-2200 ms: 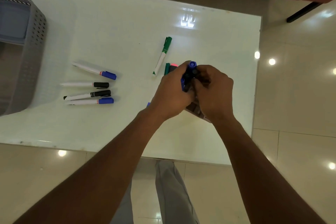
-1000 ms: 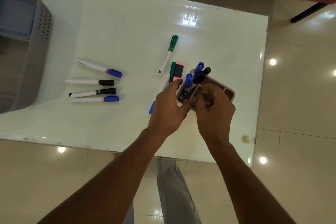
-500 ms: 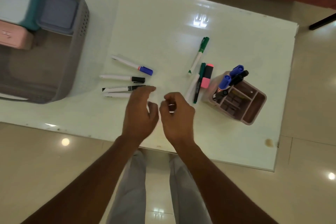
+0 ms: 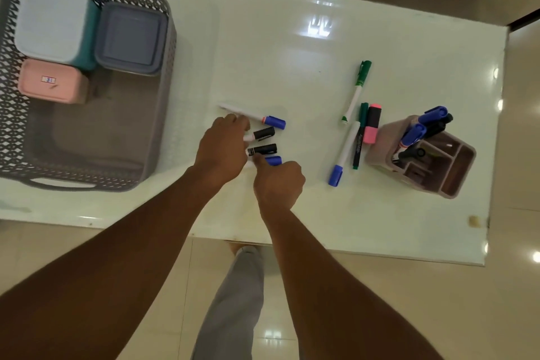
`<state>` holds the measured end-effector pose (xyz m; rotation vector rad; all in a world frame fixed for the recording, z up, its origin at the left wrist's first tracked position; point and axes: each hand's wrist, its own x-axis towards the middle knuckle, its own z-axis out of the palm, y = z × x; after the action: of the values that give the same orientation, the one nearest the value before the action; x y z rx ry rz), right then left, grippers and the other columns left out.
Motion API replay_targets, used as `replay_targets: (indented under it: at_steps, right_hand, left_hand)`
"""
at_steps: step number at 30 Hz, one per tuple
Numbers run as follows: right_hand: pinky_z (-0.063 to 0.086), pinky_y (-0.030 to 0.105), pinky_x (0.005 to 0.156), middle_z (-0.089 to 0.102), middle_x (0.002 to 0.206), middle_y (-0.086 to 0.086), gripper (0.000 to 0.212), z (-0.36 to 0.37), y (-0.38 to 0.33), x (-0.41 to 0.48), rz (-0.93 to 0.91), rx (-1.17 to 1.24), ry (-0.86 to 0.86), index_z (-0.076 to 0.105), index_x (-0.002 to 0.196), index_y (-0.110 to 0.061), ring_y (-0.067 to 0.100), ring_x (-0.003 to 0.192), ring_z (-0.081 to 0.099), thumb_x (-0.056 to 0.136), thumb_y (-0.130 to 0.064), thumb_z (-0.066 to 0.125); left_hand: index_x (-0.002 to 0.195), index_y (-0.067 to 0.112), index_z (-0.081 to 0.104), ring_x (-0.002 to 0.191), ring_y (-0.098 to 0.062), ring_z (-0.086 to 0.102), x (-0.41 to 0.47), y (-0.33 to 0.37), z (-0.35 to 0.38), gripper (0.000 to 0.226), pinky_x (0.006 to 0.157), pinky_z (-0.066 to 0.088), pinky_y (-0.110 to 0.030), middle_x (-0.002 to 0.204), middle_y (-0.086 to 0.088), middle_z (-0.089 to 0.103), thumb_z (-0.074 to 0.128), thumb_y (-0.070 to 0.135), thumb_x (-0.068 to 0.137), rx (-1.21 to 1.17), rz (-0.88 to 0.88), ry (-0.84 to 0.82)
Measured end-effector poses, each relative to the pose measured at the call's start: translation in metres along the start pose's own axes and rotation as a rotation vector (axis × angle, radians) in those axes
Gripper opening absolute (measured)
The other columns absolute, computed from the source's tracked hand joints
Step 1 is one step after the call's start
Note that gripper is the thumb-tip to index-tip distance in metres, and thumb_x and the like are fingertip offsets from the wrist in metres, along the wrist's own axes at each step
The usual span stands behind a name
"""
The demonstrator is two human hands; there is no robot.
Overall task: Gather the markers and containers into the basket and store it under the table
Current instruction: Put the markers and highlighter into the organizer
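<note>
Four markers lie side by side mid-table: a blue-capped marker (image 4: 273, 121), two black-capped markers (image 4: 264, 133) (image 4: 264, 149) and a lower blue-capped marker (image 4: 274, 160). My left hand (image 4: 222, 146) covers their white barrels, fingers curled over them. My right hand (image 4: 277, 181) is curled, one fingertip at the lower blue-capped marker. The grey basket (image 4: 171, 50) stands at the left and holds a white-lidded teal container (image 4: 52, 17), a grey-blue container (image 4: 131, 38) and a pink container (image 4: 49, 82).
A mauve desk organizer (image 4: 464, 168) at the right holds several blue and black markers (image 4: 432, 117). Beside it lie a green marker (image 4: 358, 88), a dark green pen (image 4: 361, 134), a pink highlighter (image 4: 372, 123) and a long blue-capped marker (image 4: 342, 155). The table's near edge runs under my forearms.
Both hands left the organizer with markers standing in it and moved left to the four-marker group. The view swung left, so the basket with its containers now shows.
</note>
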<state>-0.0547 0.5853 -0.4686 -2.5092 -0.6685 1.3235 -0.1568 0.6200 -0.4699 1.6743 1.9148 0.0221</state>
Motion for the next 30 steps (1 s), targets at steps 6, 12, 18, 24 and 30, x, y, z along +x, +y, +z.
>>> replay_targets:
  at_steps: [6,12,18,24,30]
  right_hand:
    - [0.038,0.023,0.049,0.055,0.06,0.003,0.028,0.01,0.007,-0.005,-0.088,0.107,0.016,0.059,0.07,-0.005,0.017,0.054,0.052,0.087,-0.027,0.065]
    - [0.059,0.042,0.065,0.059,0.062,0.007,0.025,0.002,0.008,-0.007,-0.064,0.202,-0.028,0.055,0.065,-0.012,0.03,0.064,0.065,0.083,-0.024,0.068]
    - [0.061,0.044,0.069,0.065,0.075,0.008,0.009,-0.063,0.007,-0.004,-0.262,0.294,-0.049,0.058,0.077,-0.02,0.029,0.073,0.065,0.084,-0.02,0.064]
    - [0.061,0.035,0.067,0.065,0.086,-0.003,0.008,-0.184,0.019,0.005,-0.664,0.286,-0.073,0.06,0.096,-0.018,0.018,0.084,0.067,0.093,-0.011,0.06]
    - [0.055,0.017,0.065,0.064,0.086,-0.017,0.012,-0.325,0.021,0.054,-0.964,0.154,0.051,0.061,0.102,-0.005,0.001,0.079,0.066,0.092,-0.013,0.062]
  left_hand:
    - [0.097,0.013,0.063,0.076,-0.019,0.058,-0.007,0.005,0.007,0.019,0.069,0.047,-0.034,0.09,-0.002,0.064,0.052,0.028,0.097,-0.103,0.021,-0.088]
    - [0.094,0.011,0.064,0.076,-0.02,0.059,-0.012,0.01,0.008,0.018,0.069,0.048,-0.034,0.087,-0.004,0.065,0.056,0.027,0.096,-0.184,-0.058,-0.062]
    - [0.094,0.013,0.062,0.08,-0.019,0.062,-0.029,0.031,0.001,0.006,0.074,0.052,-0.034,0.089,0.0,0.066,0.063,0.018,0.09,-0.412,-0.165,0.127]
    - [0.098,0.016,0.058,0.081,0.004,0.06,-0.074,0.12,-0.004,0.012,0.071,0.048,-0.012,0.085,0.018,0.062,0.066,0.018,0.089,-0.683,-0.203,0.35]
    - [0.106,0.026,0.058,0.09,0.002,0.064,-0.113,0.262,0.024,0.027,0.07,0.048,-0.008,0.092,0.017,0.066,0.068,0.008,0.088,-0.98,-0.165,0.441]
